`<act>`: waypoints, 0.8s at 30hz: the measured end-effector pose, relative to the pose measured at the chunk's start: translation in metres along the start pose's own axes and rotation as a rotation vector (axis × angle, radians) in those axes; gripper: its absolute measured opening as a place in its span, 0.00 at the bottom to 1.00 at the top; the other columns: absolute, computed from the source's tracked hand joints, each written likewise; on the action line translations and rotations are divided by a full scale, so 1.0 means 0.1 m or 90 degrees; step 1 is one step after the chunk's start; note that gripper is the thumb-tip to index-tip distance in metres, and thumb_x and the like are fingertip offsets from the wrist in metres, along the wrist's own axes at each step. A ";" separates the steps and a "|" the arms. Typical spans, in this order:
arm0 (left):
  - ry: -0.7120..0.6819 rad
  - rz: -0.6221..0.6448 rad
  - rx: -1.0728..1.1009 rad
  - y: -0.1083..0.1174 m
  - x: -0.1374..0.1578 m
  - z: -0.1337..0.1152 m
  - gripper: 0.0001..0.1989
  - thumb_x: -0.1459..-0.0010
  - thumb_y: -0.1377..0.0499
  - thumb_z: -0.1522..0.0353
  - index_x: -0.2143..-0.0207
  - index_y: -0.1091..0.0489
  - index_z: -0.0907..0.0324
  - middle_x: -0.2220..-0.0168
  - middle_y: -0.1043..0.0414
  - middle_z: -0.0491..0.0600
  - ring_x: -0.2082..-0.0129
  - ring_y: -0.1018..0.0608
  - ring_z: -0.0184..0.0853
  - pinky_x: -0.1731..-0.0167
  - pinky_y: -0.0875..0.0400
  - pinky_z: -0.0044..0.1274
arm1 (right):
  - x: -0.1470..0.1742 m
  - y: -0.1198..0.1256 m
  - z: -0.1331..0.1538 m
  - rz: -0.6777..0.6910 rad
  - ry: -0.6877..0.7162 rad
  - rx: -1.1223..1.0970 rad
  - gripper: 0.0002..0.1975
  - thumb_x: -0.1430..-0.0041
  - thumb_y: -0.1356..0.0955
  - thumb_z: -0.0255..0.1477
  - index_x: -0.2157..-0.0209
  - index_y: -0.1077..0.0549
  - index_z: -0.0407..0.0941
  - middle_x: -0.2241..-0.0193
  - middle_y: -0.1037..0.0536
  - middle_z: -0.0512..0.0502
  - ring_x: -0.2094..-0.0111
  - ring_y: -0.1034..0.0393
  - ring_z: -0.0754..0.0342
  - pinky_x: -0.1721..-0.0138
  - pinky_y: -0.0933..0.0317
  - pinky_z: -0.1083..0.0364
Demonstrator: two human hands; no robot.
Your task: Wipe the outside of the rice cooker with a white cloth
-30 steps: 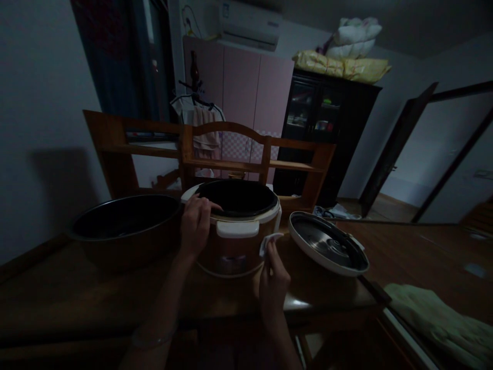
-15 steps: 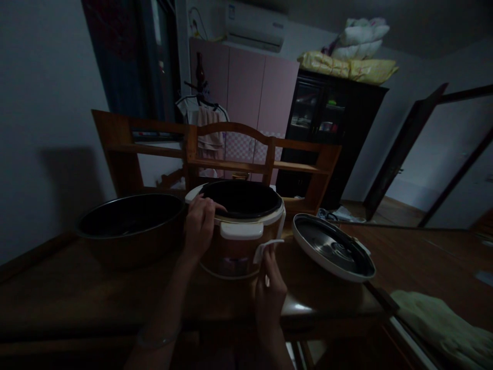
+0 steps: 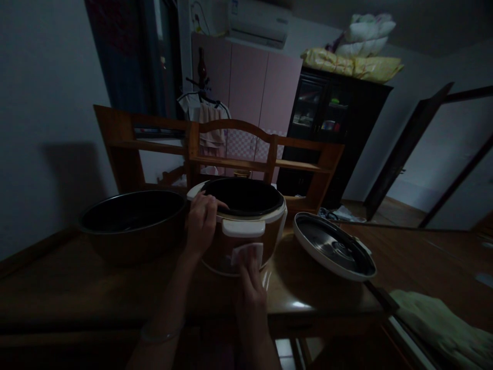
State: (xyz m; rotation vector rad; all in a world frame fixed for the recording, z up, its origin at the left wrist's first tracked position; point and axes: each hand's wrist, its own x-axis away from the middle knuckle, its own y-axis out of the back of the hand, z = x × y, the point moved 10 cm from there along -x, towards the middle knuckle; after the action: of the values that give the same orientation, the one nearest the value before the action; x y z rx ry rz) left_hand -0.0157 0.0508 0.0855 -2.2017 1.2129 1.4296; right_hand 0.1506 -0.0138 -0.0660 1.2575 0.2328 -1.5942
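right hand: my right hand (image 3: 250,280) is nearest to me, low in the middle of the view, fingers flat and together, pressing a small white cloth (image 3: 247,253) against the front wall of the rice cooker (image 3: 246,231); the grip is not a pinch, more a flat press on the cloth.
left hand: my left hand (image 3: 201,222) sits on the cooker's left rim, fingers curled over the edge and clamped on it, thumb side toward the dark inner pot.
wrist: a thin bracelet (image 3: 159,335) circles my left forearm, close to the bottom of the view.
rice cooker: it stands upright on the table (image 3: 77,293), lid off, brown body with a white rim and a white latch at the front; the cloth lies just below that latch.
bowl: a wide dark bowl (image 3: 133,223) stands just beside the cooker on its left, near my left hand.
lid: the cooker's lid (image 3: 333,246) lies to the right of the cooker, inner metal face up, tilted, apart from the body.
green cloth: a pale green cloth (image 3: 439,321) lies lower right, off the table.
behind: a wooden shelf frame (image 3: 231,154) rises behind the cooker; farther back stand a pink wardrobe (image 3: 250,97) and a dark cabinet (image 3: 331,113).
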 end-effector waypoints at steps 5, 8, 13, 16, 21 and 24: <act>-0.014 0.006 0.005 -0.01 0.00 0.01 0.24 0.29 0.58 0.63 0.70 0.26 0.55 0.66 0.24 0.47 0.55 0.26 0.35 0.35 0.45 0.32 | 0.02 0.16 -0.38 -0.053 -0.151 -0.026 0.32 0.32 0.43 0.19 0.30 0.50 0.51 0.29 0.54 0.44 0.29 0.57 0.45 0.36 0.42 0.41; -0.016 -0.008 0.010 -0.01 0.00 0.03 0.24 0.30 0.58 0.63 0.71 0.27 0.55 0.66 0.25 0.46 0.54 0.26 0.36 0.36 0.44 0.32 | -0.20 0.27 -0.42 -0.077 -0.159 -0.028 0.30 0.30 0.44 0.22 0.29 0.53 0.51 0.29 0.53 0.44 0.29 0.59 0.46 0.34 0.46 0.39; -0.019 -0.017 0.015 0.00 0.00 0.03 0.23 0.29 0.58 0.63 0.71 0.27 0.54 0.67 0.25 0.46 0.55 0.26 0.35 0.36 0.44 0.32 | -0.42 0.24 -0.16 -0.086 -0.072 0.022 0.31 0.30 0.46 0.21 0.29 0.56 0.51 0.28 0.60 0.45 0.28 0.64 0.46 0.34 0.45 0.40; -0.018 -0.013 0.013 0.00 0.00 0.02 0.24 0.29 0.58 0.63 0.71 0.27 0.54 0.66 0.25 0.46 0.55 0.26 0.35 0.36 0.44 0.32 | -0.31 0.06 0.00 -0.056 -0.005 0.048 0.33 0.32 0.47 0.17 0.29 0.57 0.50 0.28 0.59 0.46 0.28 0.64 0.47 0.33 0.47 0.40; -0.020 -0.006 0.011 0.00 0.00 0.02 0.24 0.29 0.58 0.62 0.70 0.26 0.54 0.66 0.24 0.46 0.54 0.26 0.36 0.36 0.44 0.32 | 0.00 0.04 -0.16 -0.072 -0.013 -0.007 0.31 0.33 0.47 0.17 0.31 0.47 0.48 0.30 0.47 0.43 0.31 0.49 0.49 0.36 0.41 0.45; -0.014 0.001 0.005 0.00 0.00 0.02 0.24 0.29 0.58 0.61 0.69 0.26 0.54 0.64 0.24 0.46 0.54 0.26 0.36 0.36 0.44 0.33 | 0.11 0.37 -0.62 -0.186 -0.200 -0.049 0.25 0.31 0.40 0.27 0.35 0.37 0.47 0.35 0.36 0.40 0.36 0.38 0.45 0.41 0.35 0.46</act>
State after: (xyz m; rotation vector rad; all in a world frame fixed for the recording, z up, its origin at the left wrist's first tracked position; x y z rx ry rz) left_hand -0.0166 0.0524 0.0846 -2.1736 1.2110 1.4434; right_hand 0.2183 0.0056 -0.0865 0.9272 0.2841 -1.9880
